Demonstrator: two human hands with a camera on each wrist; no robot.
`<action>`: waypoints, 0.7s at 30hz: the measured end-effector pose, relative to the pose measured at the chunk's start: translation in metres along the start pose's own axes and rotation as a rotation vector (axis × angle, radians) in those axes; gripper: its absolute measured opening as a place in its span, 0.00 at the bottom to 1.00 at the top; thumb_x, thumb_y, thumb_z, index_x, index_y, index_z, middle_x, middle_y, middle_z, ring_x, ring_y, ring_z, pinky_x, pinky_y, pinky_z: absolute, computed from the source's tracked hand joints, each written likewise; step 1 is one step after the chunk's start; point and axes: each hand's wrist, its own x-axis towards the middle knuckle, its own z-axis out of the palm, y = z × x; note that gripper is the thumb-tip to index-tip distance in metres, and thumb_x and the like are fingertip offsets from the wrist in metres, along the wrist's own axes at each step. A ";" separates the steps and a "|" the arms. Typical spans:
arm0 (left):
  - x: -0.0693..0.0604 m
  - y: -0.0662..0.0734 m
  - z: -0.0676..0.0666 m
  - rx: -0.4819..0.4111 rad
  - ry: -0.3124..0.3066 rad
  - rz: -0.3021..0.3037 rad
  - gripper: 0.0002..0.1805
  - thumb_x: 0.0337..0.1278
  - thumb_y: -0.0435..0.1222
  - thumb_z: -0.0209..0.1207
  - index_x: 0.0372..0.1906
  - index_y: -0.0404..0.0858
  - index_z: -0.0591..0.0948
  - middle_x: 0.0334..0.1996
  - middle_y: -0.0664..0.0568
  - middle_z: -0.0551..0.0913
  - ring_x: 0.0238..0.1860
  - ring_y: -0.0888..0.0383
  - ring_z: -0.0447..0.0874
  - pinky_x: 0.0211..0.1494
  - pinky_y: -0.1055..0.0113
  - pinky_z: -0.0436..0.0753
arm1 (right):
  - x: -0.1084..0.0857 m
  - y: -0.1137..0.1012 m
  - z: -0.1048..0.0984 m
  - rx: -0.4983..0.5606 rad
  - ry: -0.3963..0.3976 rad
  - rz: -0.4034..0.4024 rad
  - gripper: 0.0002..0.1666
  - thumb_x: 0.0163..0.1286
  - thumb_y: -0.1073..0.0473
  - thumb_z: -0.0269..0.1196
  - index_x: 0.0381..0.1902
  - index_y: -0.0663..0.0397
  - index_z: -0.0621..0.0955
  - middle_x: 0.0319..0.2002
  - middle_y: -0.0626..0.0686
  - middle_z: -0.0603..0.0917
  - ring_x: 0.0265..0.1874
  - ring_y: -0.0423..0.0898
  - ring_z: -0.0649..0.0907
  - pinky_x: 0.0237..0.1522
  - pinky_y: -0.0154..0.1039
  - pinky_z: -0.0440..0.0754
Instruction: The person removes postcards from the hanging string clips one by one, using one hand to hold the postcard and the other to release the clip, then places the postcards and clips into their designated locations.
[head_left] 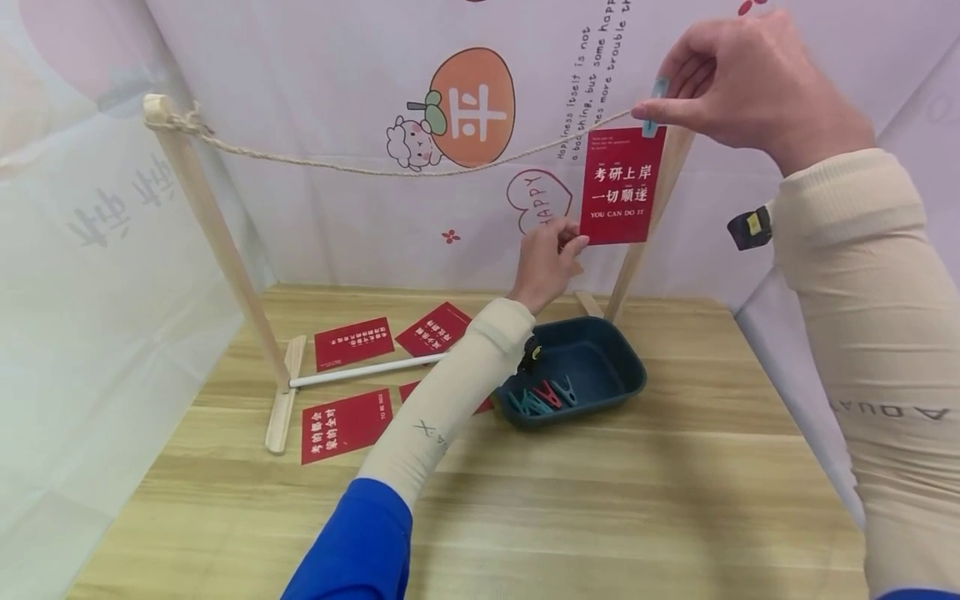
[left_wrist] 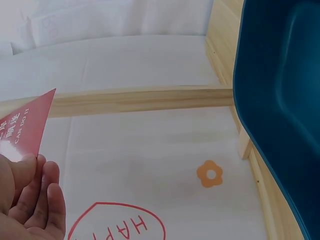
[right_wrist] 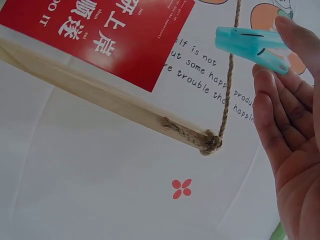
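Observation:
A red card (head_left: 621, 187) with white lettering hangs upright just below the twine (head_left: 360, 169), near the right end. My left hand (head_left: 543, 265) pinches its lower left corner between thumb and fingers. Above the card's upper right corner, my right hand (head_left: 761, 92) pinches a light blue clothespin (right_wrist: 250, 47) by its handle end. In the right wrist view the clothespin crosses the twine, and a gap shows between its tip and the card. Whether its jaws grip the twine I cannot tell.
Wooden posts (head_left: 225, 242) hold the twine at both ends, with a white rod (head_left: 367, 368) low between them. Several red cards (head_left: 348, 425) lie at the left. Below my left hand stands a dark blue basin (head_left: 637, 379) containing several clothespins (head_left: 534, 402).

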 end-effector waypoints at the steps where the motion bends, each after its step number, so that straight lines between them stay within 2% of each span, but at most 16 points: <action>1: 0.000 0.000 -0.001 0.002 0.002 -0.007 0.13 0.73 0.38 0.64 0.55 0.36 0.84 0.48 0.48 0.90 0.43 0.60 0.86 0.48 0.80 0.85 | 0.000 0.000 0.001 -0.004 0.002 -0.009 0.31 0.72 0.39 0.69 0.56 0.60 0.84 0.51 0.63 0.88 0.33 0.31 0.73 0.35 0.09 0.62; 2: 0.000 -0.001 -0.002 0.008 0.005 -0.013 0.13 0.73 0.38 0.64 0.55 0.36 0.84 0.48 0.48 0.90 0.43 0.60 0.85 0.49 0.80 0.84 | 0.000 0.001 0.002 -0.003 0.002 -0.016 0.31 0.72 0.39 0.69 0.56 0.61 0.84 0.51 0.64 0.88 0.32 0.30 0.73 0.35 0.09 0.62; 5: 0.001 -0.002 -0.004 0.019 0.011 -0.026 0.13 0.74 0.38 0.63 0.56 0.36 0.84 0.48 0.47 0.90 0.44 0.59 0.85 0.50 0.78 0.85 | -0.002 0.002 0.006 0.004 -0.005 -0.034 0.30 0.72 0.40 0.69 0.55 0.62 0.84 0.50 0.64 0.88 0.35 0.38 0.79 0.36 0.08 0.61; 10: 0.002 -0.005 -0.009 0.010 0.008 -0.045 0.14 0.76 0.38 0.62 0.57 0.35 0.84 0.50 0.46 0.90 0.45 0.58 0.84 0.52 0.76 0.86 | -0.007 0.004 0.015 0.017 -0.020 -0.044 0.29 0.72 0.42 0.70 0.55 0.63 0.84 0.50 0.66 0.89 0.41 0.56 0.85 0.36 0.07 0.60; 21: 0.004 -0.016 -0.017 0.057 0.015 -0.064 0.12 0.79 0.39 0.58 0.52 0.34 0.84 0.45 0.45 0.90 0.43 0.56 0.85 0.45 0.73 0.83 | -0.011 0.008 0.033 0.025 -0.081 -0.047 0.26 0.70 0.47 0.72 0.54 0.63 0.85 0.48 0.67 0.89 0.42 0.59 0.87 0.34 0.09 0.63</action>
